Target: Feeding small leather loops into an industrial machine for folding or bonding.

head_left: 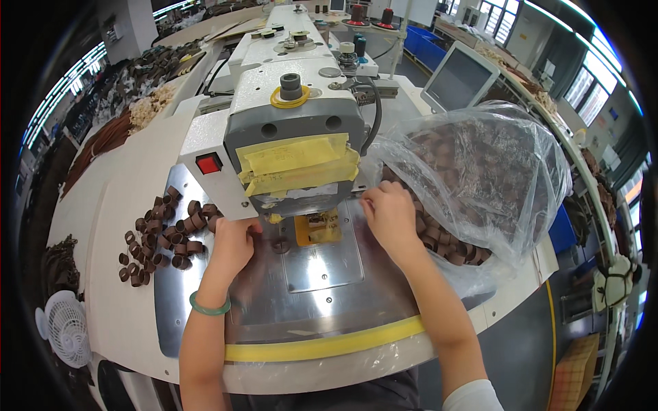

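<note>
**Brown loops (163, 238) heaped beside a white sewing machine (295, 113)**

We look down on a pale worktable (123, 315), its front edge curving across the bottom of the frame. A yellow strip (322, 344) runs just inside that edge. Above it, between the forearms, a shiny metal plate (264, 312) gives the main open room, reaching up to the machine's head at centre.

The left hand (235, 245) is left of centre, fingers curled, just beside the heap of loops. The right hand (392, 218) is right of centre, fingers bent inward near the machine's head. They are well apart from each other; we cannot tell whether either grips anything. (A green bracelet (211, 308) circles the left wrist.)

The loops lie at centre left, partly on the metal. More loops fill a clear plastic bag (493, 161) at right, which crowds the right hand's outer side. The machine's head overhangs the middle and bars the way upward. At upper right we find a monitor (460, 77), with blue bins (423, 46) beyond; at lower left, a white fan (67, 332) stands by the table's edge.
</note>
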